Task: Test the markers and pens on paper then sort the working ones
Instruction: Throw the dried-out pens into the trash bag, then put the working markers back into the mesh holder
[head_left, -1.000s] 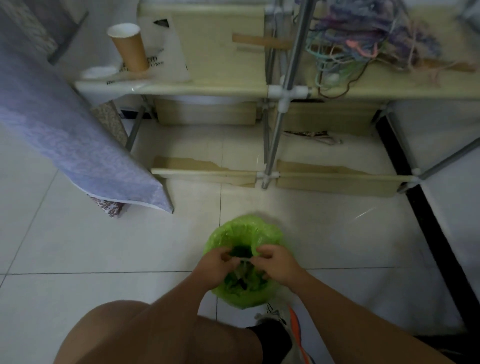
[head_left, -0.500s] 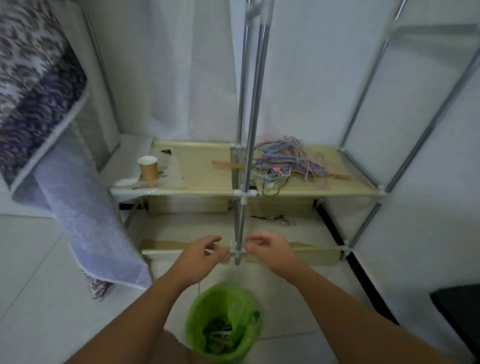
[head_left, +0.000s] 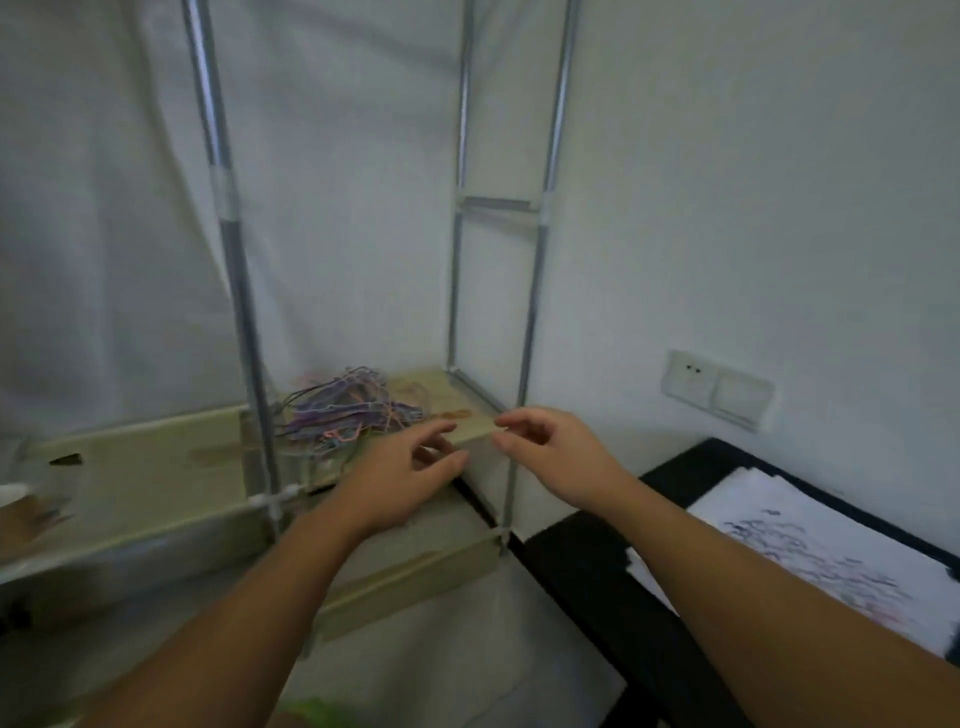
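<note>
Both hands hang in open air at mid-frame, the left hand (head_left: 410, 467) and right hand (head_left: 550, 457) apart with a gap between them. Just behind them the metal rack (head_left: 524, 364) bars the way: one upright pole left of centre, two more right of centre. A tangle of coloured cords (head_left: 348, 410) crowds its beige shelf (head_left: 156, 467). At lower right, scribbled paper (head_left: 810, 540) covers the black table (head_left: 597, 571).

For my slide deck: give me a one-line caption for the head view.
Both hands, left and right, empty before a shelf; scribbled paper at right.
</note>
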